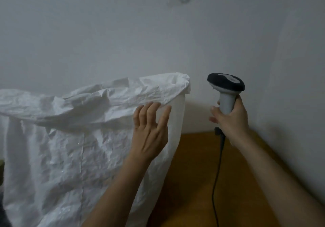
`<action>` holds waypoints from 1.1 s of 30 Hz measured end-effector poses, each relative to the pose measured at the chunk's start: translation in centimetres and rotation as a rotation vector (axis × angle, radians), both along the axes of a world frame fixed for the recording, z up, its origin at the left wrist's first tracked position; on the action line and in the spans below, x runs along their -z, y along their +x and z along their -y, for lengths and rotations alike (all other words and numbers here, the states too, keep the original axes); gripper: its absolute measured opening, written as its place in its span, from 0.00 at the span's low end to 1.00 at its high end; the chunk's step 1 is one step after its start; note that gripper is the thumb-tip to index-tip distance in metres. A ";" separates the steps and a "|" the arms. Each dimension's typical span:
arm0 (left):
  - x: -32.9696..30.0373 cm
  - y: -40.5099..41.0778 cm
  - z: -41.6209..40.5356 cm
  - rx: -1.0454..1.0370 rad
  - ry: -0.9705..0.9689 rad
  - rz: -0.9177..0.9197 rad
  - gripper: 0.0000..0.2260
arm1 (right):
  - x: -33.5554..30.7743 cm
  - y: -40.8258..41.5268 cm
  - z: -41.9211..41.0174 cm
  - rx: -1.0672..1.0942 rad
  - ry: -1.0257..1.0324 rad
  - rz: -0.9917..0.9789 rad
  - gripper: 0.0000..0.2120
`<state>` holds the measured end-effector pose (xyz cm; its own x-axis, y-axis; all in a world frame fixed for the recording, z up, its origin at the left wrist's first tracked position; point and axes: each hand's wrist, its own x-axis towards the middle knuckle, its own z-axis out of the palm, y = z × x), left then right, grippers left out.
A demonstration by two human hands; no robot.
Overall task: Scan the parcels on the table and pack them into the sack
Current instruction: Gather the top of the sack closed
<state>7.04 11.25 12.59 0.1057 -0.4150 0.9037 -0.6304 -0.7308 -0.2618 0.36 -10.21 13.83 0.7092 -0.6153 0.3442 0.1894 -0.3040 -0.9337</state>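
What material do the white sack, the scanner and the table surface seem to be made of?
The sack looks like thin woven plastic with a slight sheen: it holds sharp crinkles and catches small glints. The scanner seems to be hard moulded plastic, with a matte dark head and a smooth pale grey handle. The table looks like wood or wood laminate, orange-brown and smooth; which of the two cannot be told.

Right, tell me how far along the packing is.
Done: cannot be judged, since the inside of the white sack is hidden and no parcel is in view. In hand: the right hand grips the scanner, raised above the wooden table; the left hand, fingers spread, is at the sack's folded rim. Left: any scanning and packing, though no parcels show here.
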 end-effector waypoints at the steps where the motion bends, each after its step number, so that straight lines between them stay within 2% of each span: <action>1: 0.9 -0.1 0.9 0.048 0.013 -0.019 0.19 | 0.7 -0.5 0.4 0.019 -0.001 -0.040 0.14; 6: 6.5 -0.7 5.8 0.200 0.119 -0.259 0.25 | 5.2 -3.3 3.1 0.057 0.081 -0.264 0.10; 10: 11.4 -2.1 9.4 0.274 0.155 -0.746 0.26 | 10.4 -5.6 6.1 0.074 0.276 -0.447 0.11; 14: 15.8 -4.1 11.1 0.229 0.172 -1.175 0.32 | 16.5 -7.7 8.0 0.070 0.480 -0.593 0.10; 18: 20.0 -5.3 12.0 0.161 0.175 -1.405 0.35 | 22.6 -8.8 9.6 0.069 0.619 -0.707 0.10; 21: 22.5 -6.0 12.9 0.113 0.139 -1.517 0.35 | 26.3 -9.1 11.0 0.027 0.602 -0.846 0.08; 25: 25.4 -7.6 14.6 -0.011 0.066 -1.571 0.33 | 30.0 -9.0 13.1 -0.012 0.664 -0.932 0.02; 27: 26.6 -8.4 15.5 -0.068 0.056 -1.578 0.32 | 31.9 -8.8 14.0 -0.016 0.714 -0.943 0.07; 30: 27.7 -9.7 16.7 -0.121 0.033 -1.596 0.31 | 34.4 -8.4 15.0 -0.018 0.768 -0.920 0.20; 33: 28.0 -11.0 17.5 -0.154 -0.010 -1.612 0.30 | 36.0 -7.9 15.4 -0.029 0.825 -0.904 0.20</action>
